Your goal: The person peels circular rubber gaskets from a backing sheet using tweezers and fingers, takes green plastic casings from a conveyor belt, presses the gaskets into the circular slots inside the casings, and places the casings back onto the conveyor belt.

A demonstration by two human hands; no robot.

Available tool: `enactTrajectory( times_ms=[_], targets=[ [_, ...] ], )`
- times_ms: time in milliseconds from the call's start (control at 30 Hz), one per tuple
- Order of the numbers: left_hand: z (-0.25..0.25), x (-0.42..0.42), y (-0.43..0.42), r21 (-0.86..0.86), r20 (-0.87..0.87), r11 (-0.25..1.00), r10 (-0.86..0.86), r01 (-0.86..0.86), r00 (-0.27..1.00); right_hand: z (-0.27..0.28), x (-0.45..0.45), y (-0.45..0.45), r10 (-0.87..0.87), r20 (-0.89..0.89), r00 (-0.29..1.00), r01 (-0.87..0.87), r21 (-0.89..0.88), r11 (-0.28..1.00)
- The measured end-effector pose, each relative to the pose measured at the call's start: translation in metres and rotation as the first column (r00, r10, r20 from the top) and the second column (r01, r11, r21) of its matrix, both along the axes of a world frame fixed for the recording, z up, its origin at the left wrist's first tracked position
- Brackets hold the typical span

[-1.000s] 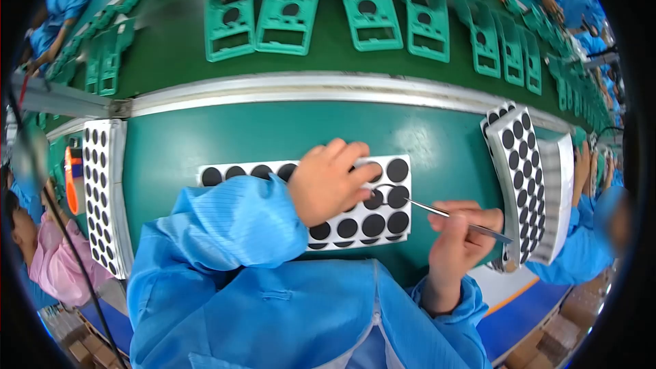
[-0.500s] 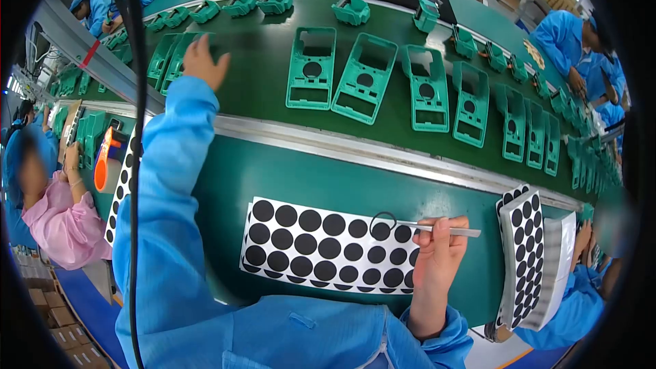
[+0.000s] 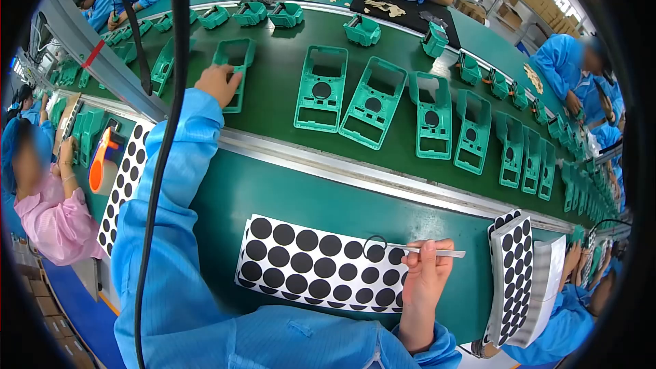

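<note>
My left hand (image 3: 217, 85) reaches onto the conveyor belt, its fingers closed on the lower part of a green plastic housing (image 3: 236, 50). Part of that housing is hidden behind the hand. In my right hand (image 3: 425, 277) is a pair of metal tweezers (image 3: 444, 253), pinched between thumb and fingers. A thin black ring (image 3: 366, 254) hangs at the tweezers' tip, over a white sheet of round black stickers (image 3: 294, 264). This sheet lies on the green bench in front of me, on top of further sheets.
Several green housings (image 3: 319, 89) lie along the belt (image 3: 273, 106), many with a black disc. Smaller green parts (image 3: 362, 30) line its far side. A stack of sticker sheets (image 3: 509, 280) stands at right. A black cable (image 3: 160, 164) hangs at left. Co-workers sit around.
My left hand has closed on a housing and drawn it nearer, apart from the neighbouring one. My right hand still holds the tweezers with the ring. The view has shifted slightly.
</note>
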State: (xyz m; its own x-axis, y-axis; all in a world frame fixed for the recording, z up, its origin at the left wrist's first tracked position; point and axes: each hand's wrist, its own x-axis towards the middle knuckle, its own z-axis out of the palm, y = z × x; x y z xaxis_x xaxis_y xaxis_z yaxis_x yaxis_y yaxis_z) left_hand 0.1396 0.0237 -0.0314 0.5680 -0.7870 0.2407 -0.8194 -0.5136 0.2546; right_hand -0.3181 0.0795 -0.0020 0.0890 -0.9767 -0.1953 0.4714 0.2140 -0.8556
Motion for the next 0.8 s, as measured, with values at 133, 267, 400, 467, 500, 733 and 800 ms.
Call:
enactTrajectory(
  times_ms=[133, 267, 400, 467, 500, 733, 800],
  targets=[
    [-0.007, 0.014, 0.001, -0.201, 0.318, 0.979, 0.022, 0.045, 0.948, 0.0, 0.001, 0.001, 0.009, 0.004, 1.0, -0.009, -0.007, 1.0],
    [-0.009, 0.03, 0.006, -0.019, -0.164, 0.999, -0.034, 0.032, 0.986, 0.0, 0.002, 0.0, 0.0, 0.008, 1.0, 0.0, -0.01, 1.0],
    [0.007, 0.008, 0.02, -0.157, -0.102, 0.978, -0.157, 0.14, 0.982, 0.003, 0.003, 0.002, 0.005, 0.015, 1.0, -0.005, 0.001, 1.0],
    [0.026, -0.023, 0.031, -0.22, -0.153, 0.963, -0.192, 0.156, 0.969, 0.004, 0.005, 0.003, 0.011, 0.032, 0.999, -0.011, 0.01, 1.0],
    [0.035, -0.04, 0.038, -0.216, -0.217, 0.961, -0.218, 0.171, 0.951, 0.004, 0.006, 0.004, 0.015, 0.044, 0.999, -0.016, 0.017, 1.0],
    [0.072, -0.174, 0.1, -0.237, -0.335, 0.83, -0.557, 0.505, 0.76, 0.011, 0.012, 0.008, 0.009, 0.076, 0.997, -0.013, 0.051, 0.999],
    [0.059, -0.199, 0.109, -0.314, -0.252, 0.728, -0.682, 0.609, 0.686, 0.012, 0.014, 0.011, 0.002, 0.083, 0.997, -0.006, 0.039, 0.999]
  ],
)
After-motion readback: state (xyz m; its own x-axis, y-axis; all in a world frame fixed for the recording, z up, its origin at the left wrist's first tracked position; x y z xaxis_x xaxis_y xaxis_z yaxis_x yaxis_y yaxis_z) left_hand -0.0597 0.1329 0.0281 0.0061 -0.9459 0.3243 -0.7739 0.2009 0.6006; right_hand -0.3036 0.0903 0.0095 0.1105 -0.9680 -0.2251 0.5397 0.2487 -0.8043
